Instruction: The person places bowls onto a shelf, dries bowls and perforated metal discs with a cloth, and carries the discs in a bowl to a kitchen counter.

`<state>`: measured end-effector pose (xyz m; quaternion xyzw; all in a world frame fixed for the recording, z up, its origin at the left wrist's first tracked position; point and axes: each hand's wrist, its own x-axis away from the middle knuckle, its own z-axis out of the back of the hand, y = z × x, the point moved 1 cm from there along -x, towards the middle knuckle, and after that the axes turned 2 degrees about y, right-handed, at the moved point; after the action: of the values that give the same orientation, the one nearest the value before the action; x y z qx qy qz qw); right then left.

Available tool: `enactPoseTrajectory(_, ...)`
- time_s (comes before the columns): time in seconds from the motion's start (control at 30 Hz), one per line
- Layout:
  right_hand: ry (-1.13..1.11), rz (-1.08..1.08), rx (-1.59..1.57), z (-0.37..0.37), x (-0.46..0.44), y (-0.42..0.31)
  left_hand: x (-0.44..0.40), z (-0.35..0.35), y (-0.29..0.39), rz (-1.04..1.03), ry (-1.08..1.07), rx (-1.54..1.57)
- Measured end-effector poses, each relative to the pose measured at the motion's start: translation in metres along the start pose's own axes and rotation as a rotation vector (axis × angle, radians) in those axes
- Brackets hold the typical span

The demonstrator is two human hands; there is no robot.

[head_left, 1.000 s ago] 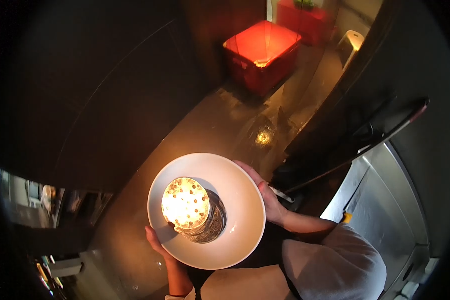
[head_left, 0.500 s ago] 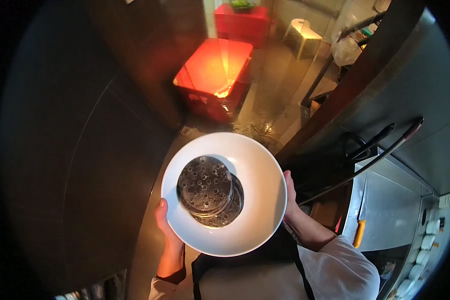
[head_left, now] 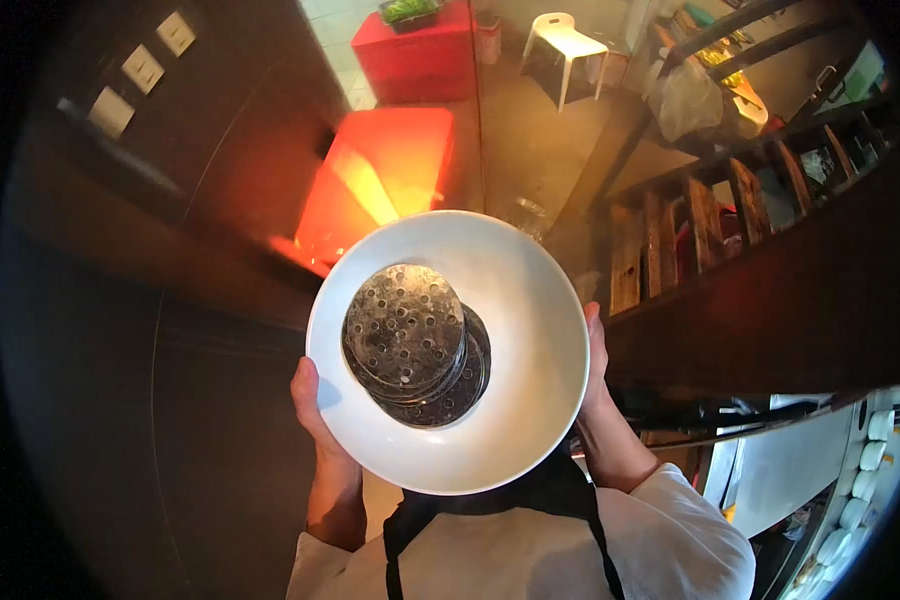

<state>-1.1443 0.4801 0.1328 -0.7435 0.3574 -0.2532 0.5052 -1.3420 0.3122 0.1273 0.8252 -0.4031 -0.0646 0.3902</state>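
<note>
A large white bowl [head_left: 530, 340] is held out in front of my chest between both hands. My left hand [head_left: 310, 400] grips its left rim, with the thumb showing on the outside edge. On the opposite side my right hand [head_left: 595, 370] holds the right rim. The fingers of both hands are mostly hidden beneath the bowl. Inside, toward the left, lies a slightly fanned stack of round dark metal discs [head_left: 405, 330] pierced with small holes.
Ahead stands a red bin [head_left: 380, 170] under orange light, with a red box [head_left: 415, 55] carrying greens behind it. A white stool [head_left: 568, 50] is further back. Wooden slats [head_left: 705, 225] line the right; a dark wall [head_left: 80, 330] with switches is at left.
I have moved forward, and the view has shifted so the red bin sits nearer and further left. The slatted rack has come into view at right. The bowl stays in both hands.
</note>
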Motion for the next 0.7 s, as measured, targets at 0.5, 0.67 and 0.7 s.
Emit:
enactPoseTrajectory(0.5, 0.441, 0.134, -0.404, -0.014, -0.271, 0.006, -0.36, -0.117, 0.071, 0.336, -0.313, -0.11)
enactPoseTrajectory(0.67, 0.504, 0.197, -0.399, 0.012, -0.361, 0.007, -0.48, -0.147, 0.03, 0.453, -0.448, -0.139)
enactPoseTrajectory(0.7, 0.501, 0.197, -0.395, 0.029, -0.382, 0.005, -0.504, -0.165, 0.01, 0.417, -0.489, -0.162)
